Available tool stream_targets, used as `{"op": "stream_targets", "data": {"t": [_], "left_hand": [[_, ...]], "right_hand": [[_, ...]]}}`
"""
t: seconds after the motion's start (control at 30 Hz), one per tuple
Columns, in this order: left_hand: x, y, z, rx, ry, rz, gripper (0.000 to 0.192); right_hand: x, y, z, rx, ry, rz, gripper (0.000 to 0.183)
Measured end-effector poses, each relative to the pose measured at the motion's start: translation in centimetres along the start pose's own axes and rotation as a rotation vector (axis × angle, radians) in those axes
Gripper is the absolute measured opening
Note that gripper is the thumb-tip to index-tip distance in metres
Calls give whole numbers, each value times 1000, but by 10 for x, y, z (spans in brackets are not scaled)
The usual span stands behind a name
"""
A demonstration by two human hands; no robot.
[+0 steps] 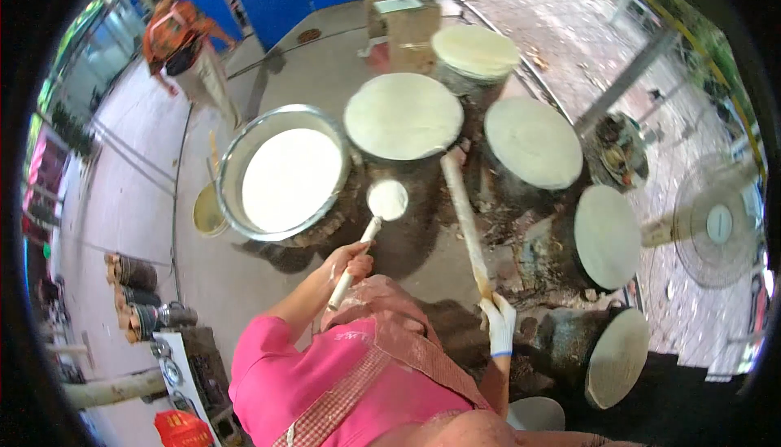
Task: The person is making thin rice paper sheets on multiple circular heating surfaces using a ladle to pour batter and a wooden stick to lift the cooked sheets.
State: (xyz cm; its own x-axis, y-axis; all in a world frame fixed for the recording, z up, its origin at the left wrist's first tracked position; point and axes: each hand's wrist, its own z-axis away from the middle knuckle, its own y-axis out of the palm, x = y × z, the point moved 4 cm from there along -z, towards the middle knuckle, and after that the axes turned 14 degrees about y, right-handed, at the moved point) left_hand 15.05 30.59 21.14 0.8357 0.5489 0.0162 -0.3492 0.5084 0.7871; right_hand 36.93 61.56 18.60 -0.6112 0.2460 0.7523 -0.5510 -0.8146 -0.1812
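Observation:
My left hand (352,264) is bare and closed around the pale handle of a ladle (388,200). White liquid fills the ladle's round bowl, which is held between a wide metal basin (224,203) of white liquid and my body. In a white glove, my right hand (499,323) grips the lower end of a long wooden stick (465,221). The stick's far end reaches the near edge of a round, pale-topped griddle (404,116); whether they touch, I cannot tell. More such griddles (534,142) stand in an arc to the right, on dark drum-like bases.
A standing fan (720,224) is at the right. Cardboard boxes (415,26) stand beyond the griddles. A small bucket (209,209) is left of the basin. A person (183,38) in an orange top is at the upper left. Debris lies between the bases.

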Motion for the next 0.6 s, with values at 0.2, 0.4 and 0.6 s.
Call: {"op": "stream_targets", "data": {"t": [0.2, 0.4, 0.6], "left_hand": [[-167, -64, 69, 169, 515, -398, 49], [-352, -170, 20, -212, 483, -761, 30], [-403, -281, -35, -579, 24, -421, 27]], "right_hand": [[113, 190, -68, 54, -401, 680, 43], [192, 437, -105, -11, -565, 1517, 35], [192, 510, -63, 109, -530, 1542, 39]]}}
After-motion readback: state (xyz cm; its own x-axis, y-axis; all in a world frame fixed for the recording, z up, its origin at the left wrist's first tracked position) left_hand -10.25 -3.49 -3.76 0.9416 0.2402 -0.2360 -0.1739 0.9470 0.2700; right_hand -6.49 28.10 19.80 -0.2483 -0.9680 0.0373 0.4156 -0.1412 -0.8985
